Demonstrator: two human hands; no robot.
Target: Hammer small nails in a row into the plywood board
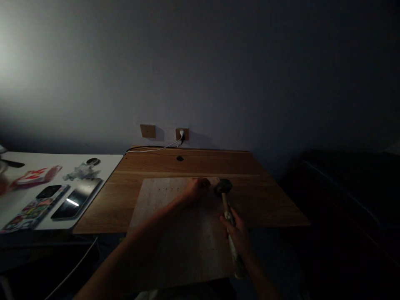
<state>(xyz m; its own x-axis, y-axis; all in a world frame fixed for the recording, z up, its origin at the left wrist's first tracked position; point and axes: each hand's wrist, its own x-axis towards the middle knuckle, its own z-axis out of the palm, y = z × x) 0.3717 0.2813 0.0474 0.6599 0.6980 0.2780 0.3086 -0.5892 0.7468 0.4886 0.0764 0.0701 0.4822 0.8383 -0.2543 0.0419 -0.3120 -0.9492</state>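
Observation:
My right hand is wrapped around the handle of a hammer. The hammer's dark head is raised near the far right corner of a pale wooden board. My left hand rests at the far side of that board, just left of the hammer head, its fingers closed together. Whatever is between those fingers is too dark and small to make out. Several tiny dark points stand in a row on the board, left of my left hand.
Beneath the board is a brown wooden table. On a white table to the left lie a phone, a patterned case, crumpled plastic and a red-and-white packet. Cables run to a wall socket. A blurred person's hand shows far left.

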